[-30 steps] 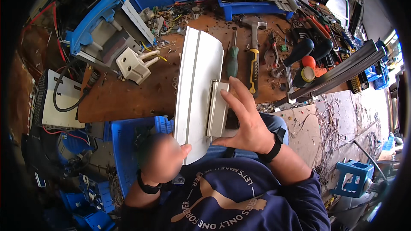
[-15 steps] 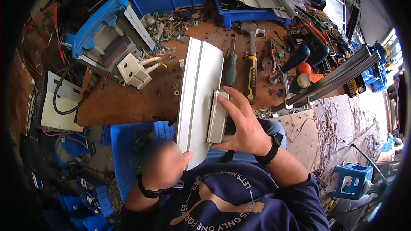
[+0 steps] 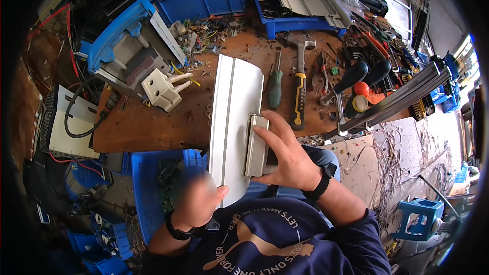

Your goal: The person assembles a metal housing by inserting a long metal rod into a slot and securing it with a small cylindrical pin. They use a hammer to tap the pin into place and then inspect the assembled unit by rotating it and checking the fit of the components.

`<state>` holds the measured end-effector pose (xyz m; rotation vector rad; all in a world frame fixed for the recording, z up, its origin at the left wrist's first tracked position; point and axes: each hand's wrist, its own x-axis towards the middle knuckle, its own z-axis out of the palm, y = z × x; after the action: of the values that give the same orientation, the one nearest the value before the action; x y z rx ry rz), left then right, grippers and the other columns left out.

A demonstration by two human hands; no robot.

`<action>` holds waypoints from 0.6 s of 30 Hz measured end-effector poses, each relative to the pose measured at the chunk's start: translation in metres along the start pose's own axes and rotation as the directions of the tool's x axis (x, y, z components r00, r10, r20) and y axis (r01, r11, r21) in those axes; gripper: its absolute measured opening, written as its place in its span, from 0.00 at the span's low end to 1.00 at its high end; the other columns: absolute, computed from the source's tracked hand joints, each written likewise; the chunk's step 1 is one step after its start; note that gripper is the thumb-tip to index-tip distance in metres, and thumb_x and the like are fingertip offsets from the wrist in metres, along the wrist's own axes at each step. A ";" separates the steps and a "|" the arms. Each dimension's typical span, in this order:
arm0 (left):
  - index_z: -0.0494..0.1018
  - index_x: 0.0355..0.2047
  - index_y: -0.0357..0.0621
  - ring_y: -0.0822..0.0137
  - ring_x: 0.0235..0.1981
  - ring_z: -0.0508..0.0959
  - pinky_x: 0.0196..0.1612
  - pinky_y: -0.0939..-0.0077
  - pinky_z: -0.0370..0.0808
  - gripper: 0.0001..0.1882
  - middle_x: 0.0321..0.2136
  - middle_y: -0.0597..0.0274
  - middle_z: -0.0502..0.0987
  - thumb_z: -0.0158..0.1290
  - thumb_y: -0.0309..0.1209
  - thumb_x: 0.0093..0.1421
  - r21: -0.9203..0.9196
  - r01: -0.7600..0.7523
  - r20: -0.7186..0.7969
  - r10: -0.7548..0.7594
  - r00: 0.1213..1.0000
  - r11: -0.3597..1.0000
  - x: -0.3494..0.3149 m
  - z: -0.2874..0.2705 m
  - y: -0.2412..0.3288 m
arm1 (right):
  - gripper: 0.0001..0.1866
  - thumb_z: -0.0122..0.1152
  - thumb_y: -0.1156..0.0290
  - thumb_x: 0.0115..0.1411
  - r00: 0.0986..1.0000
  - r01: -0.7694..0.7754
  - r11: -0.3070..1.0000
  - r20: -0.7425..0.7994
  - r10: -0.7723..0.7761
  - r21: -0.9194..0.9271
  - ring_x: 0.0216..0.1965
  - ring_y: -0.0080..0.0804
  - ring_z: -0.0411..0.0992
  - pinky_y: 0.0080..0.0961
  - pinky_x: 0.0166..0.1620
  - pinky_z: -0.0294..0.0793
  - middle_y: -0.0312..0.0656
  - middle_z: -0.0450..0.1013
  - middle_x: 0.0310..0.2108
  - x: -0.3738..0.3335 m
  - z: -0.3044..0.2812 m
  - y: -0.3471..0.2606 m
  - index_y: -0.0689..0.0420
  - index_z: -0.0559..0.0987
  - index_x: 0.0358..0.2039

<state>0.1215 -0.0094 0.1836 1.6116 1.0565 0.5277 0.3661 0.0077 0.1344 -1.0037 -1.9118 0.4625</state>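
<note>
A long, silvery-white metal panel (image 3: 237, 91) with grooves along its length is held upright over the bench's near edge. My left hand (image 3: 196, 203) is closed on the panel's lower left corner, its thumb on the front face; the rest of this hand is blurred. My right hand (image 3: 293, 159) grips a narrow, rectangular metal block (image 3: 259, 147) at the panel's right side, with fingers at its upper end and thumb near its lower end. The block touches the panel; whether the two are joined I cannot tell. Right of the panel lie a green-handled screwdriver (image 3: 275, 89) and a hammer (image 3: 299, 89).
A beige plug-shaped piece (image 3: 164, 91) lies at the left of the bench beside a blue-framed machine (image 3: 114, 46). Blue bins stand behind, one holding metal panels (image 3: 305, 0). Pliers (image 3: 322, 74) and other tools crowd the right. A blue basket (image 3: 145, 188) sits below the bench.
The panel and block have come slightly lower and nearer to me, along with both hands. My grip on each looks the same.
</note>
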 end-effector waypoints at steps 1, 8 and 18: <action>0.69 0.50 0.31 0.68 0.41 0.76 0.47 0.72 0.72 0.17 0.41 0.54 0.78 0.48 0.29 0.63 -0.010 -0.003 0.000 0.003 1.000 1.000 0.000 0.000 0.000 | 0.55 0.80 0.70 0.28 1.000 0.001 1.000 0.002 -0.001 -0.005 0.62 0.61 0.55 0.45 0.60 0.63 0.59 0.53 0.61 -0.001 0.000 0.000 0.54 0.63 0.60; 0.69 0.51 0.31 0.67 0.41 0.76 0.48 0.73 0.71 0.18 0.41 0.54 0.78 0.48 0.28 0.63 -0.004 0.001 0.010 -0.001 1.000 1.000 0.000 0.000 -0.002 | 0.55 0.80 0.71 0.27 1.000 0.006 1.000 -0.031 -0.007 -0.009 0.61 0.61 0.56 0.44 0.59 0.64 0.60 0.54 0.60 -0.004 0.003 0.001 0.53 0.63 0.60; 0.69 0.50 0.31 0.68 0.41 0.77 0.47 0.72 0.72 0.18 0.41 0.53 0.78 0.48 0.28 0.62 0.043 -0.049 -0.009 0.049 0.999 0.998 0.000 -0.001 -0.005 | 0.54 0.80 0.71 0.27 0.999 0.038 0.999 -0.037 -0.039 -0.010 0.61 0.61 0.56 0.45 0.60 0.63 0.59 0.54 0.61 -0.005 0.005 0.002 0.53 0.64 0.60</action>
<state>0.1194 -0.0089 0.1794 1.6776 1.0448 0.5497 0.3643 0.0054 0.1283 -0.9733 -1.8980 0.4104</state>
